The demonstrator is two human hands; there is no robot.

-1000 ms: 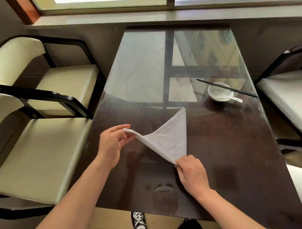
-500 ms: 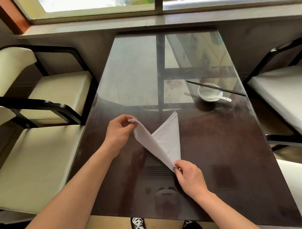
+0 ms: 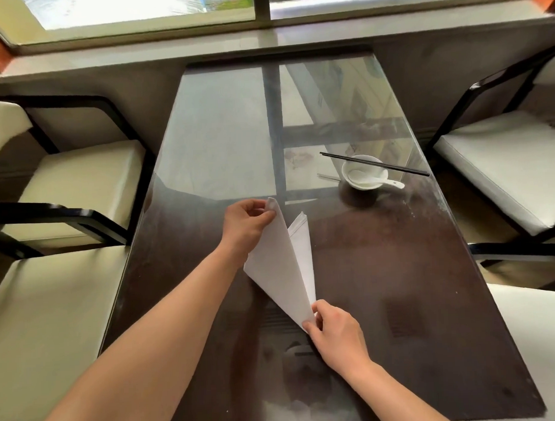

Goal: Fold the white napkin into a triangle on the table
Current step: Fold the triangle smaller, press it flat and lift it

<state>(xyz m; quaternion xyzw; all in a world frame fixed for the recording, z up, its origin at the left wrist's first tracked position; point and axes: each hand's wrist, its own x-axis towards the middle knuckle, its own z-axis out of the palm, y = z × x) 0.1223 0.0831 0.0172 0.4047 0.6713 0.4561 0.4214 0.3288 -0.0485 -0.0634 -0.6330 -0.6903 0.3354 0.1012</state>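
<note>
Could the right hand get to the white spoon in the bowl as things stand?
Probably yes, but not freely: the right hand is pinching the white napkin at its near corner, so it must let go first. The table between it and the white spoon in the bowl is bare.

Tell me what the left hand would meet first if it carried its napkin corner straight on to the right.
Likely the napkin's other raised corner, just right of the left hand. The bowl sits farther back; depth is uncertain.

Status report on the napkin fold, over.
Left hand pinches lifted corner, right hand pins near corner. White cloth napkin half folded, flap raised. White bowl with black chopsticks well clear.
</note>
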